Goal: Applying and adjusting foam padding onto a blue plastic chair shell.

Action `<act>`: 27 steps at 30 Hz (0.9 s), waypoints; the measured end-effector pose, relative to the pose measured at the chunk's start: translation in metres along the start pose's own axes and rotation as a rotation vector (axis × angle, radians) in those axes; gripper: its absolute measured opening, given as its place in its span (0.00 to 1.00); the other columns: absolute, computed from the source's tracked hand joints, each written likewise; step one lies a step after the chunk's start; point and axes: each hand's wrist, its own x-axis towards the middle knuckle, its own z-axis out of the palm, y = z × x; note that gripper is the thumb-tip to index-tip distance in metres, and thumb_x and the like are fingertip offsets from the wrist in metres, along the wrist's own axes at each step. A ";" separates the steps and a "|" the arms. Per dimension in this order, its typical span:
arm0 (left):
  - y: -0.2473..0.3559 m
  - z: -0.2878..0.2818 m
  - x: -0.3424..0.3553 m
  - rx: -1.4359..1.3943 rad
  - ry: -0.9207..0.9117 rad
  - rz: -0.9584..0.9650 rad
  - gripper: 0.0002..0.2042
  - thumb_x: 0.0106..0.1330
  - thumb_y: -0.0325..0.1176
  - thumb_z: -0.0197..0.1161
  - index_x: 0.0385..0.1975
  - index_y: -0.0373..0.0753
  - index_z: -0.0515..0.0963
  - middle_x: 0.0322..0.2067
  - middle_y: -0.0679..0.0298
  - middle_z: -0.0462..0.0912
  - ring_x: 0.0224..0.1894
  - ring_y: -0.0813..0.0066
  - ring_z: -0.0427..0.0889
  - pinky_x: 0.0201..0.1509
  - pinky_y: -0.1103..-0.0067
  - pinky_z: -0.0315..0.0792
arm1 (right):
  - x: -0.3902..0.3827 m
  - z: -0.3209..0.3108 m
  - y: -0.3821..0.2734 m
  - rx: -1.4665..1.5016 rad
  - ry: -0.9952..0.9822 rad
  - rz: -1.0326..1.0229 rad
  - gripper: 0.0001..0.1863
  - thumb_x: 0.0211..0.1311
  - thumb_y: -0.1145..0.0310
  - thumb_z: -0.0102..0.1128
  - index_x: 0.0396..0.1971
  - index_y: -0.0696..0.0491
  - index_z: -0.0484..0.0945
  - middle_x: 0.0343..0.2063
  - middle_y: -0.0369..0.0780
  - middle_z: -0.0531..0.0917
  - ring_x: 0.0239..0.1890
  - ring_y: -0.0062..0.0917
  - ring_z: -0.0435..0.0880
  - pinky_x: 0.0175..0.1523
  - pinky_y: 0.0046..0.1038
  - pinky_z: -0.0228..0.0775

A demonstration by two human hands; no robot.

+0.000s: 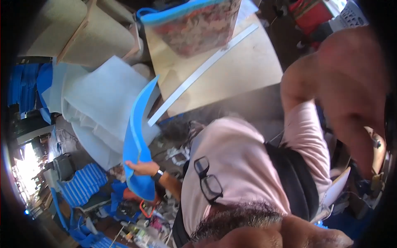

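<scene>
Plainly, a smooth, curved blue sheet [135, 142] with paler edges.
Held low down in the left hand [142, 168], left of the pink shirt [237, 155], its long axis runs upward, narrow tip toward the tan board [231, 80]; the raised right hand [357, 95] is blurred, its grip unclear.

Your head-worn fisheye looks steeply down from close above your chest [246, 159], its wide view reaching your left hand [142, 168] and the pale surface [244, 68] ahead.

Strip [200, 72] lies across board [244, 70], right of held sheet [135, 151].
</scene>
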 end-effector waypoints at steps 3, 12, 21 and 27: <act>0.006 0.004 -0.011 -0.077 -0.037 -0.080 0.32 0.73 0.52 0.60 0.55 0.21 0.78 0.56 0.46 0.81 0.55 0.55 0.81 0.56 0.65 0.76 | -0.106 0.014 0.031 -0.259 0.087 0.287 0.16 0.70 0.76 0.60 0.57 0.56 0.78 0.53 0.42 0.84 0.52 0.33 0.85 0.56 0.32 0.76; 0.013 -0.025 0.029 -0.071 0.051 -0.109 0.32 0.76 0.50 0.59 0.65 0.23 0.71 0.63 0.46 0.75 0.59 0.56 0.78 0.58 0.68 0.79 | -0.584 0.233 -0.053 -0.158 -1.059 1.473 0.37 0.50 0.66 0.73 0.62 0.53 0.72 0.61 0.53 0.74 0.62 0.52 0.74 0.61 0.50 0.71; -0.028 -0.076 0.027 0.064 0.265 -0.105 0.25 0.76 0.45 0.60 0.57 0.25 0.77 0.54 0.53 0.82 0.56 0.62 0.81 0.59 0.66 0.75 | -0.717 0.293 0.026 -0.171 -1.755 1.281 0.52 0.53 0.73 0.65 0.79 0.50 0.50 0.78 0.51 0.52 0.80 0.50 0.48 0.80 0.56 0.38; -0.067 -0.107 0.018 0.138 0.392 -0.236 0.24 0.74 0.48 0.64 0.48 0.26 0.82 0.45 0.58 0.85 0.43 0.69 0.84 0.46 0.70 0.80 | -0.732 0.295 0.014 -0.399 -1.751 0.961 0.34 0.56 0.66 0.66 0.64 0.53 0.70 0.64 0.48 0.72 0.67 0.43 0.68 0.74 0.54 0.53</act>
